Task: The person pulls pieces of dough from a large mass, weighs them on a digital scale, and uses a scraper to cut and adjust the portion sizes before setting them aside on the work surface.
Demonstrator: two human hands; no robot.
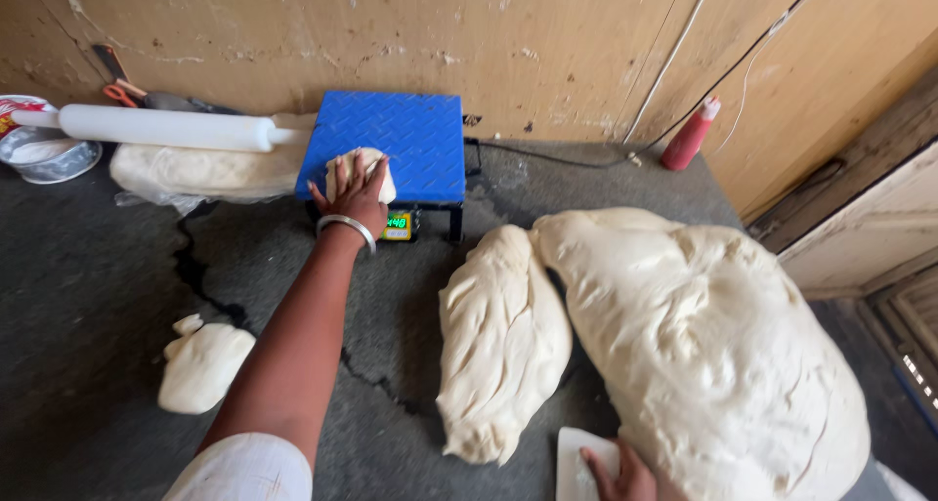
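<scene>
Dough is what both our hands are busy with on this dark grey counter [88, 296]. Our left hand [358, 190] reaches far forward, fingers spread flat and pressed on top of a small dough piece [344, 173] that sits on the near edge of the blue scale [410, 140]; the hand covers it rather than grips it. We wear a metal bangle [346, 228] on that wrist, and the scale's little green display [397, 223] glows just beside it.

Our right hand [625, 477] shows only partly at the bottom edge, resting on a white scraper [578, 462] that lies flat on the counter; we cannot tell how tightly the fingers close on it. It touches the foot of the big dough mass [713, 345], which fills the right of the counter. A long dough slab [500, 335] lies against that mass on its left.

Near our left forearm sits a small dough lump [200, 364], apart from the rest. At the back left a white rolling pin [166, 127] lies across another flattened dough sheet [205, 172], beside a bowl [44, 154]. A red squeeze bottle [689, 135] leans against the wooden wall [537, 42].
</scene>
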